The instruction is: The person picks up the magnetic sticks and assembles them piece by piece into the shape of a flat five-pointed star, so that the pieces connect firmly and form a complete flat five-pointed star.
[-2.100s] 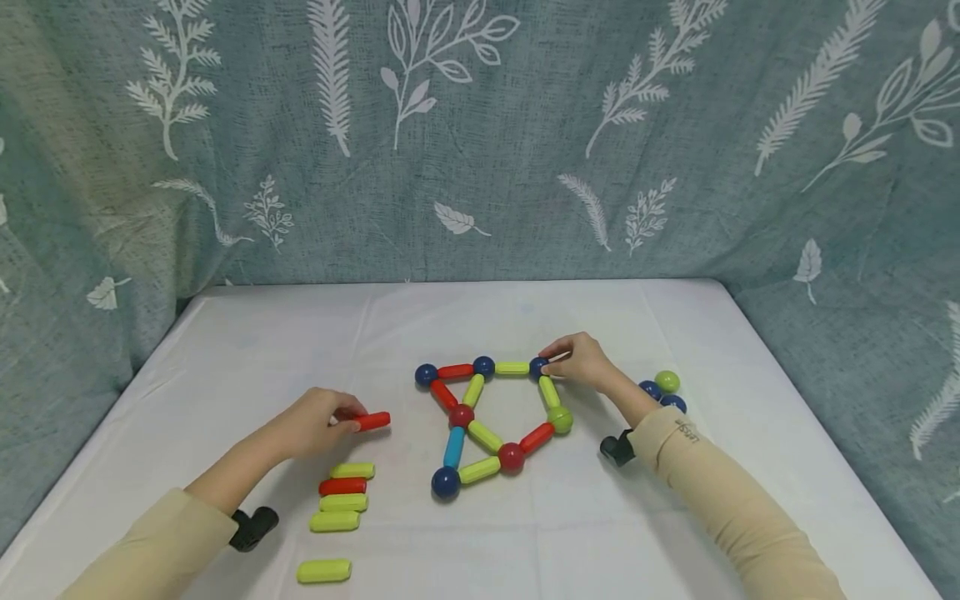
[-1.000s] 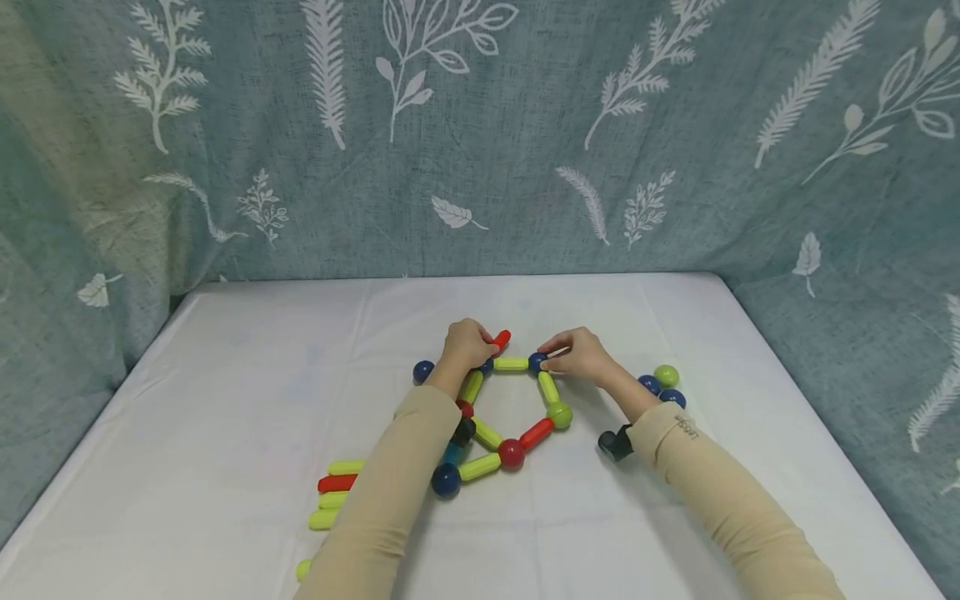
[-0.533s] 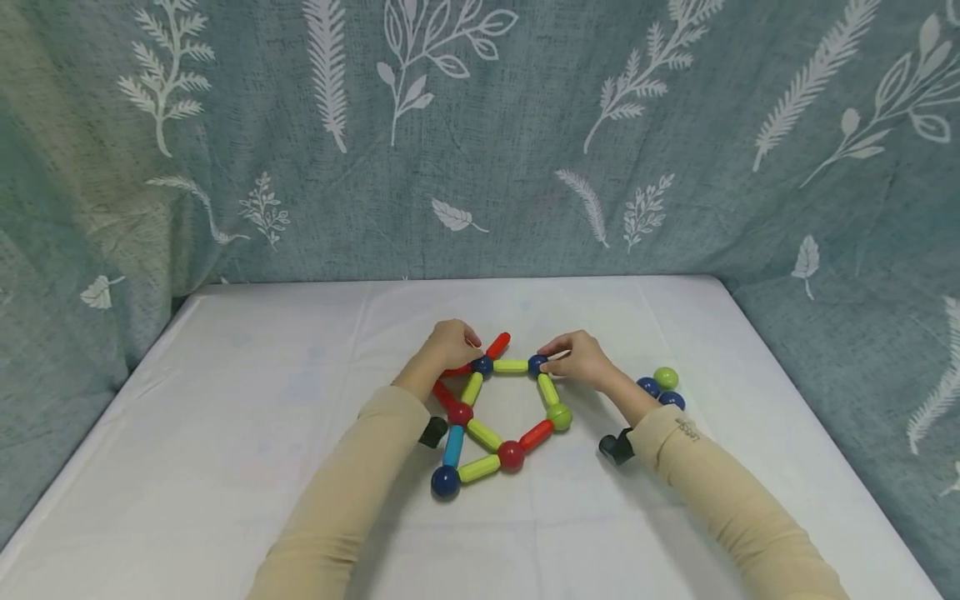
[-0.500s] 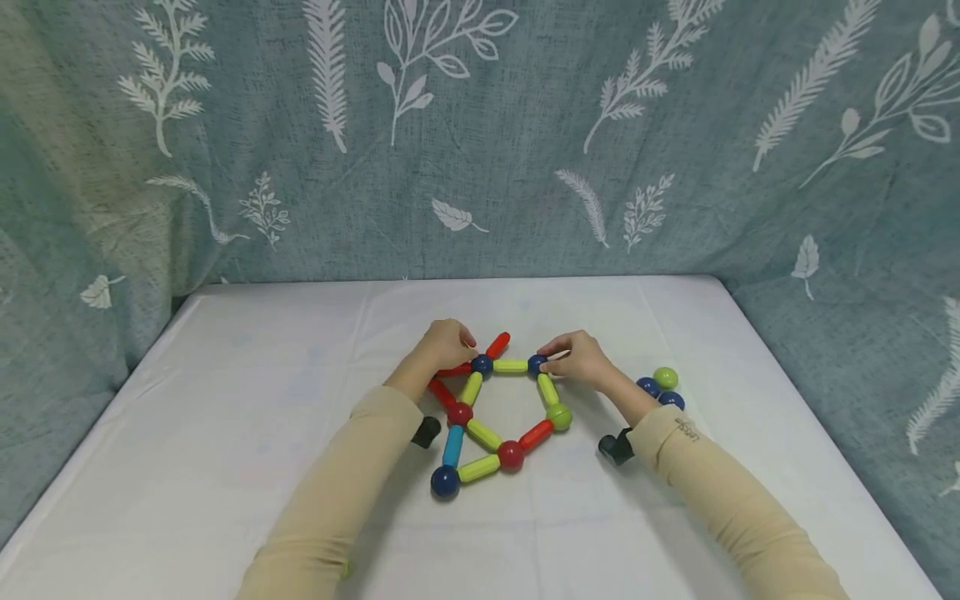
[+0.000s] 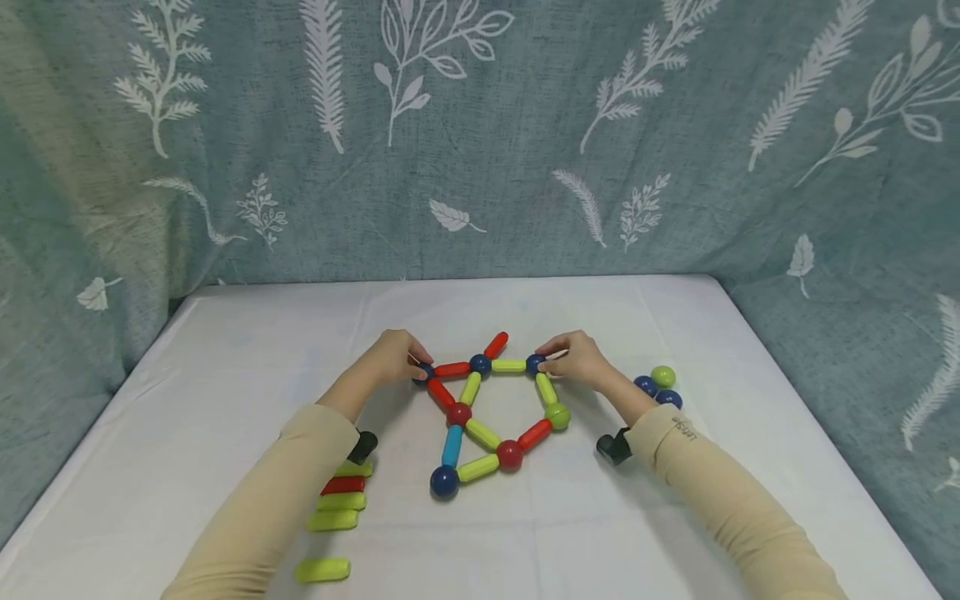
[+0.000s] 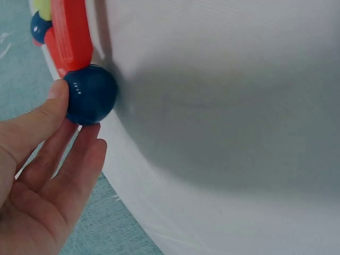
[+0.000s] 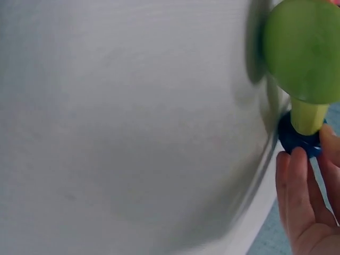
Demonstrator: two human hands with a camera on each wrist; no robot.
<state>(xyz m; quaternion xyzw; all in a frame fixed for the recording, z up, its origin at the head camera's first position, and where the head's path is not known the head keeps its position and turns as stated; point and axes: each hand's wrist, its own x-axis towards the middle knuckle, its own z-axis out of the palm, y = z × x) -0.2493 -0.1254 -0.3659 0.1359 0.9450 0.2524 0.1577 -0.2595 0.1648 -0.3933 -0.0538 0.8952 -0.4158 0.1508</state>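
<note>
On the table lies a flat frame of magnetic rods and balls. With thumb and fingers, my left hand (image 5: 390, 357) pinches the dark blue ball (image 6: 90, 95) at its far left corner, where two red rods meet. My right hand (image 5: 581, 358) pinches the dark blue ball (image 7: 297, 141) at the back right corner, joined to yellow-green rods. Between them, another blue ball (image 5: 480, 364) has a red rod (image 5: 496, 345) sticking out from it, away from me. Red balls (image 5: 510, 455), a green ball (image 5: 557, 416), a light blue rod (image 5: 452, 446) and a front blue ball (image 5: 444, 482) complete the outline.
Several loose rods lie to the left, among them a red rod (image 5: 345, 485) and a yellow-green rod (image 5: 322, 570), partly under my left forearm. On the right, a loose green ball (image 5: 663, 377) and two blue balls (image 5: 668, 400) sit together. A patterned curtain (image 5: 465, 167) hangs behind the table.
My left hand has carried a red rod from the left to the back middle blue ball, let go of it there, then moved left to the corner ball. My right hand has stayed put.
</note>
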